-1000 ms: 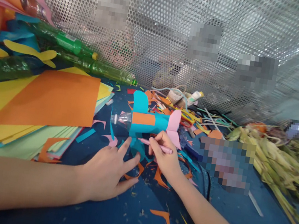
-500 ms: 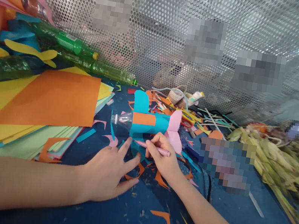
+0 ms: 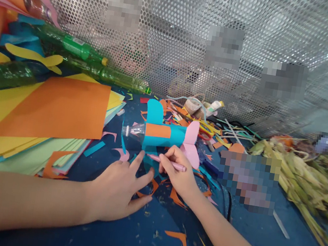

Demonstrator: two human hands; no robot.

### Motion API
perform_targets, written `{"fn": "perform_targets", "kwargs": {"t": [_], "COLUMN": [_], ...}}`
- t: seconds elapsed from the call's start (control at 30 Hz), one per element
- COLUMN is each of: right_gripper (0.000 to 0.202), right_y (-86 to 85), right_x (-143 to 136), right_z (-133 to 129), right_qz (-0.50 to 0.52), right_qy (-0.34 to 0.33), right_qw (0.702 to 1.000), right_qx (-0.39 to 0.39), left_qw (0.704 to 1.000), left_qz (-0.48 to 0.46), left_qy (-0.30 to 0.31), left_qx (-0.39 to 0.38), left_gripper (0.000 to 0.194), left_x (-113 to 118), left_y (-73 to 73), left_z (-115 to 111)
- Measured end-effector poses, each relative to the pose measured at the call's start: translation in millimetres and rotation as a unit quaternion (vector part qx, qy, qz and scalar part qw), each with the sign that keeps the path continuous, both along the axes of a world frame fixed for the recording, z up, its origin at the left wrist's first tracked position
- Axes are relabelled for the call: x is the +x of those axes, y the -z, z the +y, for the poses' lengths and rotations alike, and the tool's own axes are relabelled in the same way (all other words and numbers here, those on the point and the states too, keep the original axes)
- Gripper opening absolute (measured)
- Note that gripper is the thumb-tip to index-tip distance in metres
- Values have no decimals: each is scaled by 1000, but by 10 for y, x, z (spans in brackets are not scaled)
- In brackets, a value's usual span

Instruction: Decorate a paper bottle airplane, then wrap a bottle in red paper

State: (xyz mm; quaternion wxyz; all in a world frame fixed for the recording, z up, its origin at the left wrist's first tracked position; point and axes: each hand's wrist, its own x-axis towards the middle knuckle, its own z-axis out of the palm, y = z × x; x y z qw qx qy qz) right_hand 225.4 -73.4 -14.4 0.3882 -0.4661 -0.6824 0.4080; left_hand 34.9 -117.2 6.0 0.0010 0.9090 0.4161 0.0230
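Head view: my right hand (image 3: 178, 175) is clenched round a pink pen (image 3: 166, 162), held like a writing grip, tip pointing left toward my left hand (image 3: 118, 189). Left hand lies released, fingers spread flat on a teal paper cutout (image 3: 148, 163), pinning it to the blue bench (image 3: 144, 241). Pen tip sits over that cutout, just beyond the left fingertips, so the right hand is the nearer one to it. Just past both hands lies a bottle plane (image 3: 162, 133): clear bottle wrapped in teal and orange paper, pink tail at right, cap end at left, long axis running left-right across my view. Further out: stack of coloured paper sheets (image 3: 49, 114) at left, green bottles (image 3: 98, 66) by the perforated metal screen (image 3: 183, 25), paper scraps (image 3: 207, 126), dry husks (image 3: 306, 172) at right.
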Motion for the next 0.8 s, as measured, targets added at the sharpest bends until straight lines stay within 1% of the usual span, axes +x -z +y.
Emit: {"fn": "perform_targets", "kwargs": {"t": [0.27,0.4,0.67,0.8], "right_gripper": [24,25,25,25], "right_y": [-2,-4,7,2], "right_x": [1,0,1,6], "right_z": [-4,-4,3,4], "right_qz": [9,3,3,9], "right_qy": [-3,22,31,15], "right_qw": [1000,1000,999,1000], "right_qx": [-2,10,15,9], "left_qw": [1000,1000,1000,1000], "left_qz": [-3,-7,-15,-8], "left_qy": [-1,-1,-4,-3], "left_qx": [1,-2,-13,-11], "left_gripper": [52,51,51,51], "left_x": [0,-4,-7,-8], "left_y": [2,-12,-11,-16], "left_z": [-4,-4,-12,-14]}}
